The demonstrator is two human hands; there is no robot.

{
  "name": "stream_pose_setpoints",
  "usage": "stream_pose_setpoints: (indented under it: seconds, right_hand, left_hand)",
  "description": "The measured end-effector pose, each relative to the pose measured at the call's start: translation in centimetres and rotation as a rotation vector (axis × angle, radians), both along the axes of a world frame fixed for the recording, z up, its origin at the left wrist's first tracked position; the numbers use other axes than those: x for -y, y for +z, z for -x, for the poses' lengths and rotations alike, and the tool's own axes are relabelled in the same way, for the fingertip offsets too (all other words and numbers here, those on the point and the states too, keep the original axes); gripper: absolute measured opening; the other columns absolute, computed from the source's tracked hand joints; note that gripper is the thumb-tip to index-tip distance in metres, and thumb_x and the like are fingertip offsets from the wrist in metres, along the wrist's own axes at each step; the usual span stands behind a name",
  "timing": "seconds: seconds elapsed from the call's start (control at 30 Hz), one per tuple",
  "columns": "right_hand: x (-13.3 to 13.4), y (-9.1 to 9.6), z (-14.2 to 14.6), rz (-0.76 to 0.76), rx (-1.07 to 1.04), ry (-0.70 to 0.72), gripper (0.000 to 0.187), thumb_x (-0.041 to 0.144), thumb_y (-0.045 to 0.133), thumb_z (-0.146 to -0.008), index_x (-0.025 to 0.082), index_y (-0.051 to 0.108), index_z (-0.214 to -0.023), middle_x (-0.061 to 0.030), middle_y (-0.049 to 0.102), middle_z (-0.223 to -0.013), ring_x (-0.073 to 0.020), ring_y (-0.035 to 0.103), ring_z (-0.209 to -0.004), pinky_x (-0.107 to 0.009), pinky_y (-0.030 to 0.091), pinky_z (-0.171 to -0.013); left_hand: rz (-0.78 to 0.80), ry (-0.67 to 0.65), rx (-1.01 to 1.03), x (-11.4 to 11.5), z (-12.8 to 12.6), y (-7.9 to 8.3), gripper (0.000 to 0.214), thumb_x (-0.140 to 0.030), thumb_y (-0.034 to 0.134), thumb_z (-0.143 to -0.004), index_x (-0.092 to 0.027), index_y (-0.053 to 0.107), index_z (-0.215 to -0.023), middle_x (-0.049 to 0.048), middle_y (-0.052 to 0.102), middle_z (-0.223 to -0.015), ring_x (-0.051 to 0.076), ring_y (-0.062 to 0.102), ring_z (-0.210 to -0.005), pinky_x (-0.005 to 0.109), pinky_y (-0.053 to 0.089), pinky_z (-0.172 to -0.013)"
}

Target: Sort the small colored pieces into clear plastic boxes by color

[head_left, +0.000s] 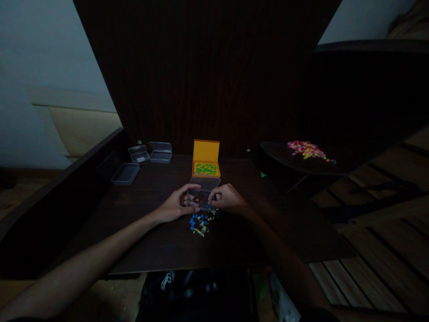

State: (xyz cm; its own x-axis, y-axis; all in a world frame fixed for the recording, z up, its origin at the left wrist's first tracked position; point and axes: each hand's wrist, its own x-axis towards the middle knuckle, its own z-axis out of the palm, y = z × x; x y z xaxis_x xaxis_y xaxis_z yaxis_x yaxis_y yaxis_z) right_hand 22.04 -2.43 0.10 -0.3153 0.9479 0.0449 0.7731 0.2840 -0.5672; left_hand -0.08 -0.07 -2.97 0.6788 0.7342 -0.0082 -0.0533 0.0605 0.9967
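My left hand (179, 202) is wrapped round the left side of a small clear plastic box (205, 206), whose lid stands raised at the back. At the right side of that box, my right hand (226, 198) has its fingers pinched together over the inside. Whatever sits between those fingertips is too small to make out. A few dark reddish bits show through the box. Just in front of it lies a loose pile of small blue and yellow toy bricks (200, 223). Behind it stands an open yellow box (206, 152) with small green pieces inside.
Three open clear plastic boxes stand at the left: one larger box (125, 173) and two small ones, the nearer to centre being a hinged box (161, 153). A pile of pink and yellow pieces (306, 150) lies on a dark curved shelf at the right. A dark panel (208, 80) rises behind.
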Motion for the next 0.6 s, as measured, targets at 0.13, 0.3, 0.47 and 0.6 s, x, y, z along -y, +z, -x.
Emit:
stream_pose_setpoints:
  seconds: [0.13, 0.3, 0.47, 0.6]
  right_hand:
    - [-0.1, -0.3, 0.1, -0.019, 0.017, 0.006, 0.011, 0.018, 0.066, -0.069, 0.015, 0.075, -0.076, 0.0060, 0.050, -0.047, -0.0056, 0.039, -0.046, -0.018, 0.027, -0.050]
    - [0.1, 0.1, 0.1, -0.048, -0.020, 0.002, 0.014, 0.020, 0.064, -0.073, 0.014, 0.075, -0.077, 0.0058, 0.047, -0.045, -0.0057, 0.036, -0.045, -0.019, 0.027, -0.050]
    - [0.0, 1.0, -0.9, -0.128, -0.126, -0.104, 0.014, 0.020, 0.061, -0.073, 0.012, 0.073, -0.074, 0.0064, 0.042, -0.045, -0.0060, 0.034, -0.045, -0.019, 0.025, -0.048]
    - [0.1, 1.5, -2.1, -0.121, -0.124, -0.124, 0.014, 0.020, 0.060, -0.072, 0.012, 0.071, -0.071, 0.0069, 0.040, -0.046, -0.0062, 0.033, -0.046, -0.019, 0.024, -0.048]
  left_hand:
    - [-0.015, -0.010, 0.011, 0.1, 0.0, 0.1, 0.069, -0.019, 0.078, -0.065, -0.020, 0.044, -0.126, 0.0007, 0.063, -0.087, 0.014, 0.063, -0.080, 0.033, 0.049, -0.079]
    - [-0.022, -0.008, 0.015, 0.2, -0.1, 0.4, 0.067, -0.017, 0.078, -0.065, -0.019, 0.046, -0.124, 0.0012, 0.064, -0.089, 0.014, 0.062, -0.082, 0.033, 0.049, -0.080]
    - [-0.020, 0.026, 0.003, -0.2, 0.0, 0.1, 0.067, -0.017, 0.078, -0.065, -0.018, 0.046, -0.124, 0.0021, 0.064, -0.089, 0.016, 0.062, -0.085, 0.034, 0.049, -0.082]
    - [-0.024, 0.073, -0.003, -0.4, 0.1, 0.0, 0.064, -0.019, 0.077, -0.066, -0.018, 0.047, -0.123, 0.0035, 0.063, -0.093, 0.016, 0.062, -0.087, 0.034, 0.049, -0.082]
